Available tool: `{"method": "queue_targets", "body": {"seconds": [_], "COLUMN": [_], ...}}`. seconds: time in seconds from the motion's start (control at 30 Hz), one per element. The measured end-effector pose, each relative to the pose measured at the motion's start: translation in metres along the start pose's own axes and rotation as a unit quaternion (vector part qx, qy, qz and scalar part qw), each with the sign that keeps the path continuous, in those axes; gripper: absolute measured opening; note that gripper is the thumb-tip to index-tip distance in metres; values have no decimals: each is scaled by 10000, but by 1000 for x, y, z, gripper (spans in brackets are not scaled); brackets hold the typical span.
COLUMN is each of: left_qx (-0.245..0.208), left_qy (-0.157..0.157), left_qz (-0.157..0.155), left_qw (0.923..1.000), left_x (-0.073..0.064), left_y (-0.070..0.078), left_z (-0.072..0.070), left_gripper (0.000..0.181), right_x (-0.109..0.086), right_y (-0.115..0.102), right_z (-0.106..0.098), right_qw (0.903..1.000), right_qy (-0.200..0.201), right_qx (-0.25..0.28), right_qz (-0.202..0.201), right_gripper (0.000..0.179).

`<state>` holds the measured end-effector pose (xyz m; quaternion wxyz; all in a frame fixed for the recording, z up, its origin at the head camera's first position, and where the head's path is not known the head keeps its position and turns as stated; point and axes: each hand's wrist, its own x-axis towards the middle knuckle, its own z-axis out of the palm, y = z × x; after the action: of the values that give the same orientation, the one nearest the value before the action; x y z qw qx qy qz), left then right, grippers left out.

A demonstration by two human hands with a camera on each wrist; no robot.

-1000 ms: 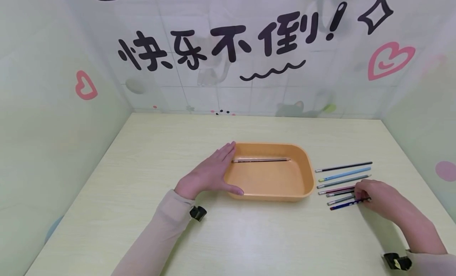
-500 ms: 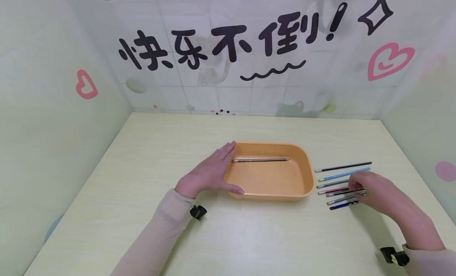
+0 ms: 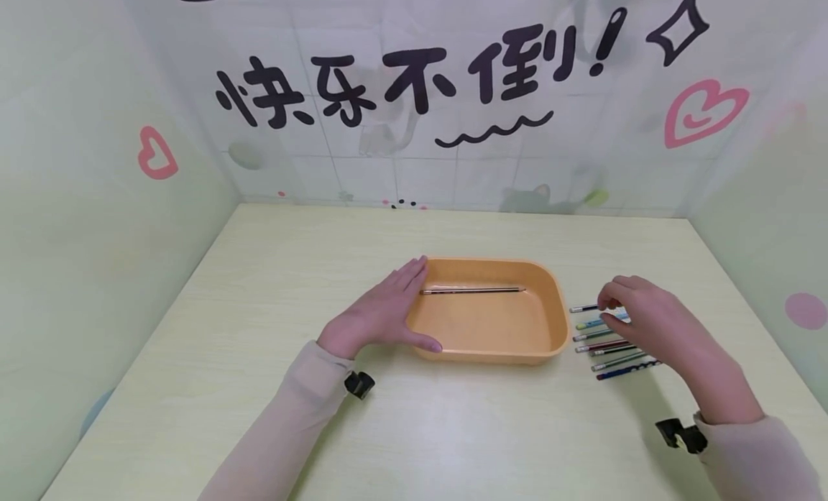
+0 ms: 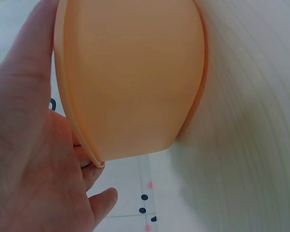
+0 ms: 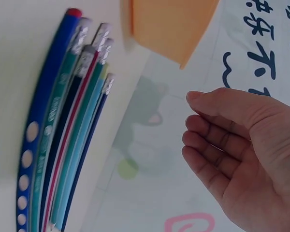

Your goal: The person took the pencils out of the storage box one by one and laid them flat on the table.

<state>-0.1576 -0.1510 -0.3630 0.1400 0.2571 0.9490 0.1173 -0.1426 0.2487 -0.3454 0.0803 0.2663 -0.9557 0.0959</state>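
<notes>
My left hand [image 3: 378, 310] rests at the left end of an orange plastic tray [image 3: 498, 328], its fingers straight along the rim and its thumb at the near corner. In the tray, a dark striped pencil [image 3: 472, 291] lies along the far side. Over the pencils to the right of the tray hovers my right hand [image 3: 650, 325], fingers loosely bent and holding nothing. Beneath it several pencils lie side by side, among them a blue dotted pencil [image 5: 43, 82] with a red end, a light blue pencil [image 5: 92, 111] and a magenta-striped pencil [image 5: 79, 108]. The hand hides their right ends in the head view.
A pale wood-grain table [image 3: 310, 256] carries everything. Behind it hangs a white printed backdrop [image 3: 414, 177] with black lettering, and pale panels stand at both sides. Black wrist cameras sit on both sleeves.
My right hand has moved from the near pencils up and left, over the far ones. The pencils still lie in their row. My left hand and the tray have stayed put.
</notes>
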Motion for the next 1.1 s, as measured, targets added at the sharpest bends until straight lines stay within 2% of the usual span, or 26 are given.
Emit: {"method": "queue_targets", "body": {"seconds": [0.27, 0.7, 1.1], "left_qx": [-17, -22, -10], "left_qy": [16, 38, 42], "left_qz": [-17, -45, 6], "left_qw": [10000, 10000, 10000], "left_x": [1, 1, 0], "left_y": [0, -1, -1], "left_z": [1, 3, 2], "left_gripper": [133, 135, 134], "right_x": [21, 55, 77], "right_y": [-18, -44, -55], "right_z": [-1, 16, 37], "right_qw": [9998, 9987, 9965], "right_qy": [116, -175, -357], "right_qx": [73, 441, 723], "right_qz": [-158, -166, -218], "right_gripper": [16, 17, 15]}}
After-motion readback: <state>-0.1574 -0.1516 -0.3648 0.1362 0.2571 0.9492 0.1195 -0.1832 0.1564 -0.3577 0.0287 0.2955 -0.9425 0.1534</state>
